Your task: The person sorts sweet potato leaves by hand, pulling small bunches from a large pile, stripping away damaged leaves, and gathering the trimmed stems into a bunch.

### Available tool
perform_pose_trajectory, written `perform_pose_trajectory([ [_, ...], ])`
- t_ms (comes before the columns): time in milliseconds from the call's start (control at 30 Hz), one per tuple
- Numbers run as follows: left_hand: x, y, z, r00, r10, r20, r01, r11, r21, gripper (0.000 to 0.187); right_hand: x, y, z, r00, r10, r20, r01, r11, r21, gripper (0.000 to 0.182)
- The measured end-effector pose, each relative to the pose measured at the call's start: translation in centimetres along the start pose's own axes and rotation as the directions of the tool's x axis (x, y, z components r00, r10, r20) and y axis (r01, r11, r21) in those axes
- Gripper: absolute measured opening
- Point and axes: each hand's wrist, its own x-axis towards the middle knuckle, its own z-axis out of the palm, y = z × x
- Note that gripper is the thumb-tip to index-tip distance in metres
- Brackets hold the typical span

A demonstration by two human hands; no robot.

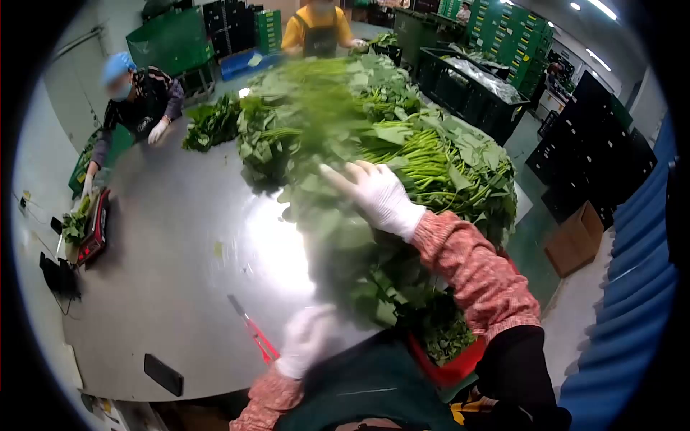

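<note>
Right hand [381,197], grip unclear, fingers over greens [334,226]; left hand [307,339] likewise unclear, beside red-handled tool [260,340].

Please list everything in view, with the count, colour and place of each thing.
Leafy greens: one large heap, green, table's far right side
Table: one, silver, centre
Tool: one, red handle, beside the left hand
Phone: one, black, near edge
Scale: one, red, left side, greens on it
Container: one, red, below the right forearm, leafy bits inside
Cardboard box: one, brown, floor at right
Crates: many, green and black, background
Curtain: one, blue, far right
Co-workers: at least two, blue cap at left, yellow top at the far side
Left hand: one, white-gloved, low centre, blurred
Right hand: one, white-gloved, at the heap
</note>
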Motion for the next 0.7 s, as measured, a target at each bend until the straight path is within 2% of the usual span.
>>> perform_pose_trajectory([
  [67,3.0,1.4,3.0,0.978,0.011,0.211,0.025,0.986,-0.166,0.032,2.7,0.1,1.3,0.992,0.119,0.041,-0.118,0.993,-0.01,0.075],
  [100,4.4,2.0,4.1,0.965,0.063,0.256,-0.039,0.994,-0.1,0.036,4.1,0.3,3.1,0.985,0.17,-0.035,-0.17,0.986,-0.001,0.076],
  [167,6.6,0.1,6.4,0.976,-0.005,0.218,0.081,0.936,-0.343,0.035,7.9,-0.8,5.2,0.952,0.302,-0.041,-0.303,0.953,-0.016,0.073],
  [233,9.2,-0.7,5.6,0.935,-0.33,0.131,0.353,0.827,-0.437,0.025,10.7,-3.2,6.8,0.924,0.359,0.13,-0.347,0.932,-0.103,0.084],
  [267,10.0,-1.1,4.2,0.898,-0.424,0.115,0.407,0.705,-0.58,0.018,11.0,-5.1,7.9,0.906,0.373,0.199,-0.367,0.928,-0.068,0.069],
  [300,10.0,-3.6,3.6,0.928,-0.362,0.089,0.278,0.515,-0.811,0.023,10.2,-6.9,8.1,0.92,0.306,0.244,-0.301,0.952,-0.06,0.073],
  [333,10.0,-6.2,3.0,0.953,-0.297,0.062,0.143,0.256,-0.956,0.027,9.7,-8.5,8.1,0.894,0.241,0.378,-0.246,0.969,-0.036,0.076],
  [367,10.3,-3.4,2.0,0.803,-0.577,0.149,0.149,-0.048,-0.988,0.03,8.5,-9.6,9.2,0.888,0.177,0.425,-0.197,0.98,0.003,0.079],
  [400,10.3,-3.8,1.8,0.806,-0.566,0.171,0.097,-0.159,-0.983,0.032,6.5,-10.2,11.9,0.935,0.048,0.351,-0.084,0.993,0.088,0.085],
  [433,10.3,-4.1,1.6,0.81,-0.554,0.193,0.046,-0.268,-0.962,0.034,5.3,-9.6,11.3,0.942,-0.05,0.332,-0.052,0.955,0.293,0.09],
  [467,10.2,-3.2,1.9,0.853,-0.489,0.18,0.105,-0.176,-0.979,0.035,7.6,-6.6,4.2,0.699,-0.28,0.658,-0.155,0.839,0.522,0.094],
  [500,10.4,-3.0,2.1,0.892,-0.415,0.179,0.16,-0.079,-0.984,0.035,7.7,-3.2,1.5,0.714,-0.437,0.546,-0.157,0.661,0.734,0.089],
  [533,10.7,-3.9,2.2,0.842,-0.504,0.191,0.168,-0.091,-0.982,0.03,8.2,-0.5,0.4,0.787,-0.41,0.461,-0.145,0.603,0.785,0.08],
  [567,11.1,-4.1,2.4,0.781,-0.59,0.206,0.174,-0.111,-0.978,0.025,9.3,2.5,-2.0,0.84,-0.27,0.47,-0.277,0.531,0.801,0.065],
  [600,11.3,-4.0,2.7,0.775,-0.605,0.18,0.137,-0.117,-0.984,0.021,9.8,6.2,-0.8,0.877,-0.051,0.478,-0.397,0.484,0.78,0.062],
  [633,11.7,-3.4,2.6,0.768,-0.622,0.153,0.098,-0.122,-0.988,0.017,10.3,10.0,0.3,0.869,0.183,0.46,-0.494,0.385,0.779,0.059],
  [667,11.4,-4.2,2.6,0.756,-0.633,0.167,0.112,-0.127,-0.986,0.015,10.9,13.7,1.5,0.817,0.396,0.42,-0.539,0.265,0.799,0.057],
  [700,11.0,-5.5,2.7,0.75,-0.637,0.179,0.127,-0.127,-0.984,0.015,9.5,18.1,5.7,0.828,0.52,0.209,-0.496,0.508,0.704,0.063],
])
